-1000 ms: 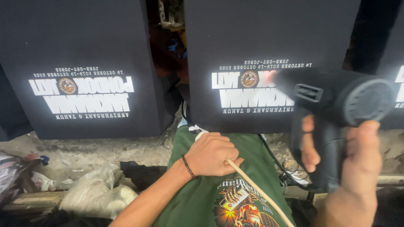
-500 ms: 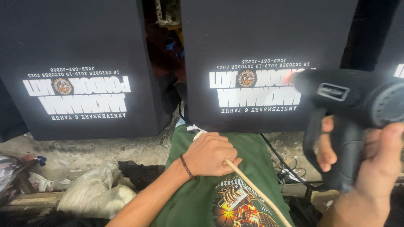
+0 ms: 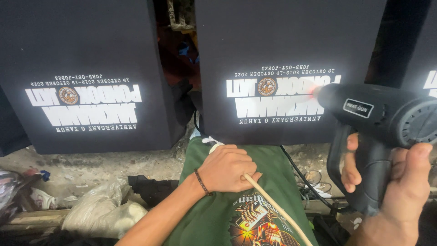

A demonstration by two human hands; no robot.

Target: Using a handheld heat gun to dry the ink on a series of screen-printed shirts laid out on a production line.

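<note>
Right hand [image 3: 400, 191] fingers grip black heat gun [image 3: 382, 118]; left hand [image 3: 225, 168] clutches stick [image 3: 273, 205] on green shirt [image 3: 273, 168]; dusty floor [image 3: 91, 164].

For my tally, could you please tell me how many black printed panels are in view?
3: left black panel, middle black panel facing the heat gun, and a sliver at the right edge. More may lie out of frame.
</note>
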